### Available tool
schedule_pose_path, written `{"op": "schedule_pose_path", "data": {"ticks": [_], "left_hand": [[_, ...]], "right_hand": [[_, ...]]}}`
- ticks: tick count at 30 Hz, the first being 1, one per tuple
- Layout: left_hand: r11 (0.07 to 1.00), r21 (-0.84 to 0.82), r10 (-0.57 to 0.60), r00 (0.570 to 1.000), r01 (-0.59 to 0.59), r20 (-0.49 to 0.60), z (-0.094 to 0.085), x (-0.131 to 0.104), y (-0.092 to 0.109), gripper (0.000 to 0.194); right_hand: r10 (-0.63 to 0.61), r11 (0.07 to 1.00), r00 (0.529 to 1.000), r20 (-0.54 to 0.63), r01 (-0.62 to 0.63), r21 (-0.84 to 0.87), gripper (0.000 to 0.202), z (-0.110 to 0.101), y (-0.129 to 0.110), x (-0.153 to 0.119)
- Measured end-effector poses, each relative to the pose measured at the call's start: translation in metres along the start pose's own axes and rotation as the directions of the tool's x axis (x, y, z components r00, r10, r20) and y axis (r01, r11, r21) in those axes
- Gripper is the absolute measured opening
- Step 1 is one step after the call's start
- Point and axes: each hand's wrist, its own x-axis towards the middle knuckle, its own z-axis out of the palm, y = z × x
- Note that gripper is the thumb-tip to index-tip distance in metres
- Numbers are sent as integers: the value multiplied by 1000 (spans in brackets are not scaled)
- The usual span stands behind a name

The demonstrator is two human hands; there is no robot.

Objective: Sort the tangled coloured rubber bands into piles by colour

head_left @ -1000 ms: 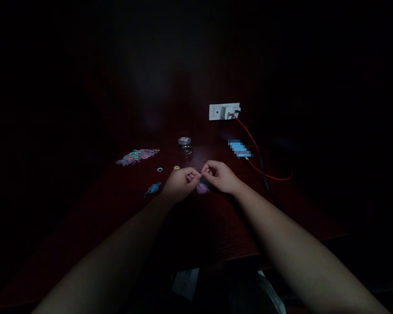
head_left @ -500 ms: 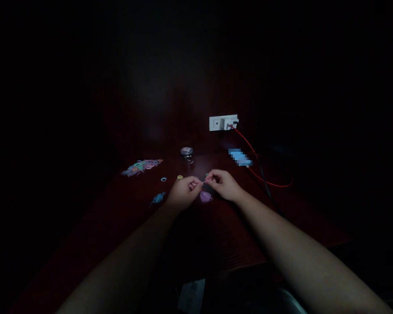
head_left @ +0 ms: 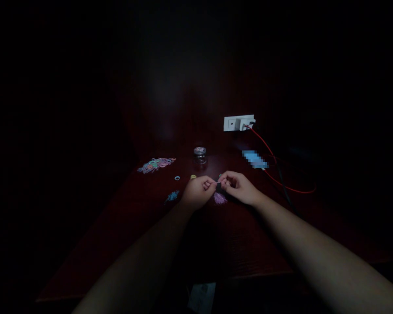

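Close together over the table, my left hand (head_left: pixel 200 192) and my right hand (head_left: pixel 238 186) are both closed in a pinch. Between the fingertips runs a thin pale strand that looks like a small elastic band (head_left: pixel 217 182); fingers hide most of it. Just below lies a heap of purple elastic bands (head_left: pixel 220 199). Left of my left hand is a small blue heap of bands (head_left: pixel 173 196). A yellow band (head_left: pixel 193 176) and a light blue ring-shaped band (head_left: pixel 177 178) lie beyond it. A green band (head_left: pixel 220 175) shows partly behind my right fingers.
A mixed heap of coloured bands (head_left: pixel 156 165) lies at the far left of the dark red table (head_left: pixel 118 244). A clear lidded jar (head_left: pixel 199 155) stands at the back. A blurred-out phone-like device (head_left: pixel 255 159) joins a red cable (head_left: pixel 284 187) from the wall socket (head_left: pixel 229 124).
The view has turned slightly left, so everything sits further right in the picture. Both hands keep their pinch, and the right fingers have curled a little closer to the left.
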Motion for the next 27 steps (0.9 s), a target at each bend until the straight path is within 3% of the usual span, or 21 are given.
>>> {"op": "schedule_pose_path", "data": {"ticks": [4, 15, 22, 27], "left_hand": [[1000, 3, 3, 1000, -3, 18, 2, 0, -1, 17], [1000, 12, 6, 996, -7, 88, 1, -2, 3, 19], [1000, 2, -4, 997, 4, 76, -1, -3, 5, 17], [999, -32, -7, 998, 9, 56, 0, -3, 4, 16]], "right_hand": [[-3, 1000, 999, -50, 3, -10, 16, -1, 4, 1], [18, 1000, 999, -26, -19, -6, 16, -14, 5, 5], [-3, 999, 993, -118, -3, -46, 16, -22, 4, 6], [8, 999, 997, -78, -11, -47, 14, -21, 1, 5]]}}
